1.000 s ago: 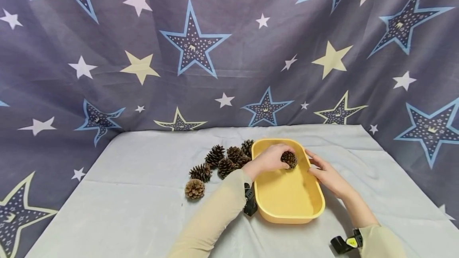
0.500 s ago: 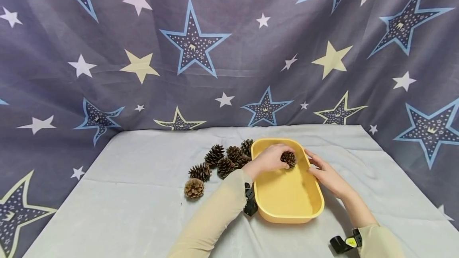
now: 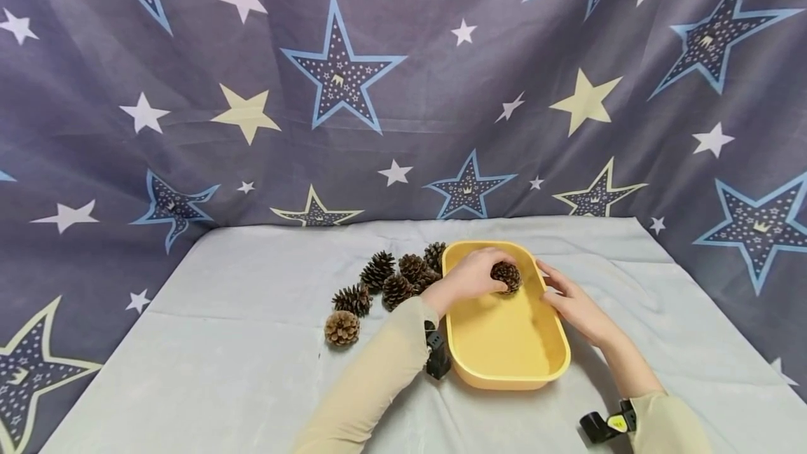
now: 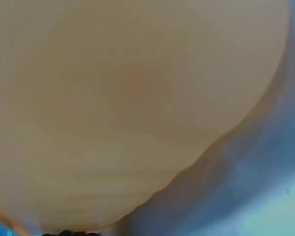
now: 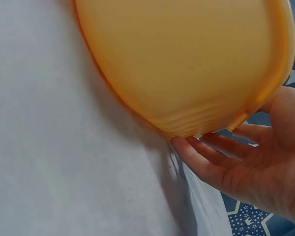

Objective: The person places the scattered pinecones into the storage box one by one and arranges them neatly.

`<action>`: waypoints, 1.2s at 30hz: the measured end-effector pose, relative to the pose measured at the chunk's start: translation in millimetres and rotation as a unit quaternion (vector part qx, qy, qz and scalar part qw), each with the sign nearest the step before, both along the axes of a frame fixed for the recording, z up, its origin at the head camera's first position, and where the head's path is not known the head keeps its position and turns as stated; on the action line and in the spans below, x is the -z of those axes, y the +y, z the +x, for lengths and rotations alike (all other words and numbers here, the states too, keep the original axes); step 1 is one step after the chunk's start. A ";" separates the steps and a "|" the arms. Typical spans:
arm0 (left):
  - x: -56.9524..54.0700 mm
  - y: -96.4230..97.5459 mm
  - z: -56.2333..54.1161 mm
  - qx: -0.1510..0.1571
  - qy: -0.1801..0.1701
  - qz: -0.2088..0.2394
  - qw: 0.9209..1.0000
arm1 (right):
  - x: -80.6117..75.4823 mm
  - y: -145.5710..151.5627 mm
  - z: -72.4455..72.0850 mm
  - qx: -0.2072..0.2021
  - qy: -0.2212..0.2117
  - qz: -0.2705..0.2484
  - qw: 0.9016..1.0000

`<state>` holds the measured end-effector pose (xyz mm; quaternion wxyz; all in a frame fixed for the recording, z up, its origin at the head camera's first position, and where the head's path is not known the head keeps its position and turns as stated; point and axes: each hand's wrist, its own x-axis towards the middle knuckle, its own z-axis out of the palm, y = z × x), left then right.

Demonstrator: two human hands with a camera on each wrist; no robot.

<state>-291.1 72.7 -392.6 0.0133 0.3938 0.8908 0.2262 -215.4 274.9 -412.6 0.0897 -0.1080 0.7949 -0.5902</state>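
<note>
In the head view my left hand (image 3: 473,274) reaches over the left rim into a yellow plastic bin (image 3: 504,363). Its thumb and fingers curl round a brown pine cone (image 3: 506,277) near the bin's far right corner. My right hand (image 3: 576,307) holds the bin's right side, thumb at the rim. In the right wrist view, the fingers of the right hand (image 5: 250,152) lie against the outer wall and the thumb tip is hidden behind the rim. The left wrist view is filled by the blurred bin wall (image 4: 137,98), which hides the left hand.
Several pine cones (image 3: 396,291) lie in a loose group left of the bin, one lighter cone (image 3: 342,328) nearest the front. A pale cloth (image 3: 221,342) covers the table. A dark curtain with stars (image 3: 403,90) hangs behind and at both sides.
The left hand and its pine cone have shifted very slightly to the left inside the bin. The right hand and the bin stay in place.
</note>
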 end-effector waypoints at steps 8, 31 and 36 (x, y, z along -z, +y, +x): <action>-16.4 -13.2 4.7 -0.004 -0.008 0.029 1.000 | -1.0 -0.8 0.5 0.003 0.007 0.001 1.000; -37.8 -104.2 -2.7 -0.031 -0.011 0.030 0.999 | 0.4 -0.8 1.4 -0.006 0.011 -0.005 1.000; -36.3 -119.2 2.3 -0.033 -0.014 0.022 0.999 | -0.8 -0.8 1.3 -0.005 0.013 0.002 1.000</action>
